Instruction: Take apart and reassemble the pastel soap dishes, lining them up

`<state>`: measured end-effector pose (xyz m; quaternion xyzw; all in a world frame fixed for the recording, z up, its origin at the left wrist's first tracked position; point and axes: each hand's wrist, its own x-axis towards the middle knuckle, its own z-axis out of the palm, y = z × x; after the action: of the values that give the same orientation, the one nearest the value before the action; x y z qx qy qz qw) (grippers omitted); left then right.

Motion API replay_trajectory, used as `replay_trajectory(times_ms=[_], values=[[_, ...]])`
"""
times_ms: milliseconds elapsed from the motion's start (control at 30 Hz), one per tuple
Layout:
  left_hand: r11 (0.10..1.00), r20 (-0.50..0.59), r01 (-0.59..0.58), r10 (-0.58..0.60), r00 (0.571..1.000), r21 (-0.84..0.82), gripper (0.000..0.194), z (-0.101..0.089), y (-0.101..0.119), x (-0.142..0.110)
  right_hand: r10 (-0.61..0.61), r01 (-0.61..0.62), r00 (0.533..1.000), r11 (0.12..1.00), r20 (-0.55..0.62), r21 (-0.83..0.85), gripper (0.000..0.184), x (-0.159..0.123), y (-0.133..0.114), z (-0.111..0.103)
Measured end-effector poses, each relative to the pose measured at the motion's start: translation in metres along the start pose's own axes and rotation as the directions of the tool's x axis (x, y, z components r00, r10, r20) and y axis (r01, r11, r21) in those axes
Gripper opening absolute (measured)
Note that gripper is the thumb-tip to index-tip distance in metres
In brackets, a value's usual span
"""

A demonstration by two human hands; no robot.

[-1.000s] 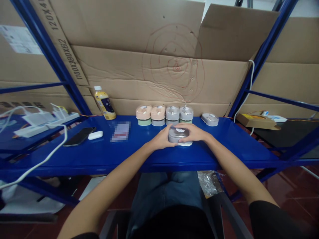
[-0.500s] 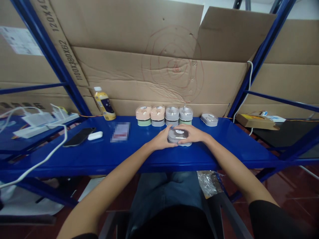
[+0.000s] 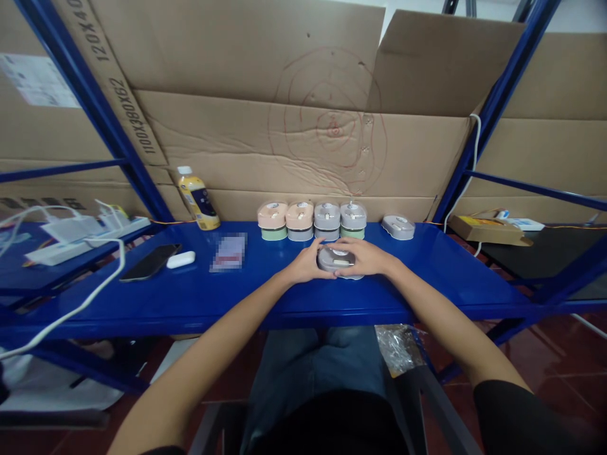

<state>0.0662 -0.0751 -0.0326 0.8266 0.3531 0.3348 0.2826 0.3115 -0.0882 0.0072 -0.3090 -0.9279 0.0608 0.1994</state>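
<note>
Both the left hand [image 3: 303,265] and the right hand [image 3: 367,256] curl partly closed around a grey box [image 3: 333,258], gripping its opposite sides, thumbs toward the front edge of the blue table [image 3: 227,300]. A white edge [image 3: 355,277] shows beneath the box. Just behind stand four stacks [image 3: 327,218] in a row, two peach-topped, two grey-topped; a lone box [image 3: 398,227] sits to their right. Farther left are a pixelated item [image 3: 229,252], a bottle [image 3: 199,202], a white case [image 3: 181,260] and a phone [image 3: 150,262].

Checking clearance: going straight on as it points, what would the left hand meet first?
The gray container, which the left hand is touching; beyond it, probably the right hand, though depth is unclear.
</note>
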Motion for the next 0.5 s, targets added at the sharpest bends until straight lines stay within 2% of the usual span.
replay_trajectory(times_ms=[133,333,400,500], values=[[1.000,-0.005,0.005,-0.005,1.000,-0.018,0.119,0.001,-0.004,0.001,0.021,-0.021,1.000,1.000,0.014,0.016,0.088,0.000,0.002,0.001],[1.000,-0.003,-0.011,0.010,1.000,-0.023,0.118,0.000,-0.009,0.000,-0.008,0.003,0.999,0.996,0.049,0.093,0.107,-0.012,0.012,-0.004],[1.000,0.007,0.005,-0.004,1.000,-0.019,0.117,-0.001,-0.009,-0.001,-0.003,-0.002,0.997,0.998,0.080,0.060,0.107,-0.021,0.010,-0.010],[0.999,0.027,0.032,-0.032,0.999,0.002,0.111,0.000,-0.008,-0.004,0.087,-0.078,0.992,0.992,0.092,-0.101,0.102,-0.044,-0.003,-0.021]])
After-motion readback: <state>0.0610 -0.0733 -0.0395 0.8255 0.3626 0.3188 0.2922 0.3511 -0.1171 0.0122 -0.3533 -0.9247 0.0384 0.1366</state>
